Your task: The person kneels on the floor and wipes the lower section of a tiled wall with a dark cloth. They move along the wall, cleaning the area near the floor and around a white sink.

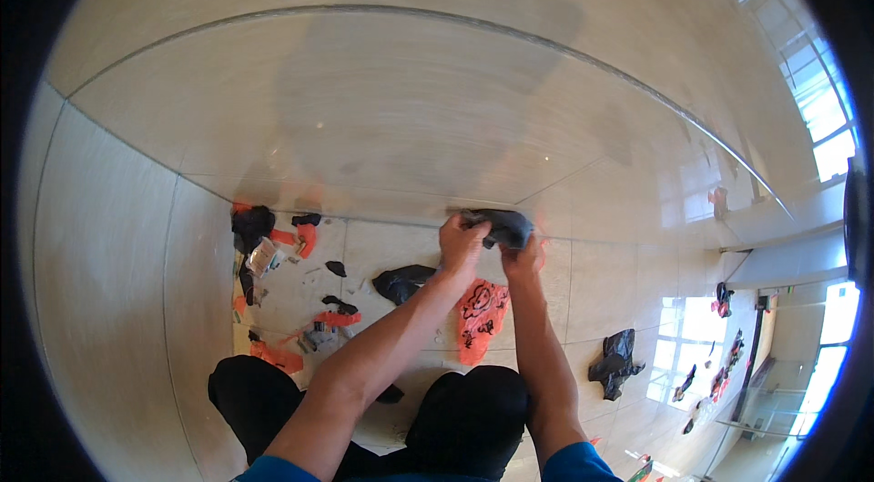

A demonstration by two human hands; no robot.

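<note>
Both my hands are raised in front of me, close to the foot of the tiled wall. A bunched black plastic bag (510, 229) is stretched between them. My left hand (462, 241) pinches its left end, fingers closed. At its right end, my right hand (522, 256) grips the lower edge, its fingers partly hidden. Below my hands an orange plastic bag (482, 314) with black printing lies flat on the floor. Another black bag (401, 284) rests left of it, partly behind my left forearm.
Scraps of black and orange plastic (273, 236) and other litter gather in the left corner. A crumpled black bag (616, 364) lies on the shiny floor (592, 291) at right, with more litter (724, 368) beyond. The beige wall (391, 118) rises directly ahead. My bent knees (469, 409) are below my arms.
</note>
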